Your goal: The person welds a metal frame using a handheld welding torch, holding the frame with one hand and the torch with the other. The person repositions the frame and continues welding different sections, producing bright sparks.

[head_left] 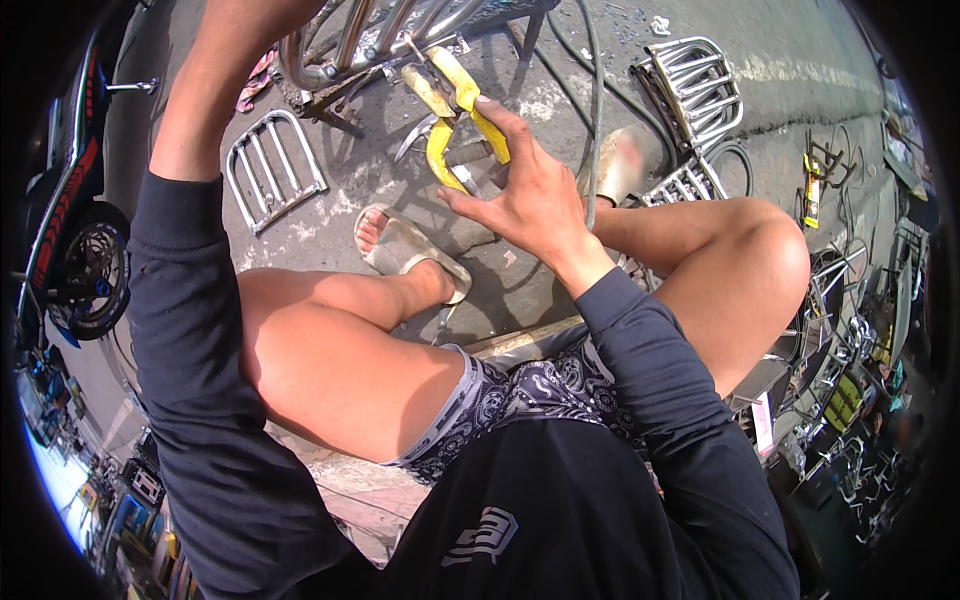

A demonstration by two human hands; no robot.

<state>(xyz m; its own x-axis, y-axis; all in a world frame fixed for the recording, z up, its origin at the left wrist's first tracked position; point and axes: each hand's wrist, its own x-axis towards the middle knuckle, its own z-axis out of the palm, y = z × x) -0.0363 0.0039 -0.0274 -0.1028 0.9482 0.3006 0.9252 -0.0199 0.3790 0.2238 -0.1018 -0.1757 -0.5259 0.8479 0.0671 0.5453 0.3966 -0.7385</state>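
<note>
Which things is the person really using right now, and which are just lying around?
In use:
- right hand, gripping yellow-handled pliers
- shiny metal tube frame that the pliers reach, with the left arm stretched up to it; that hand is out of view

Lying about:
- small chrome rack on the ground
- chrome rack farther right
- parked motorbike
</note>
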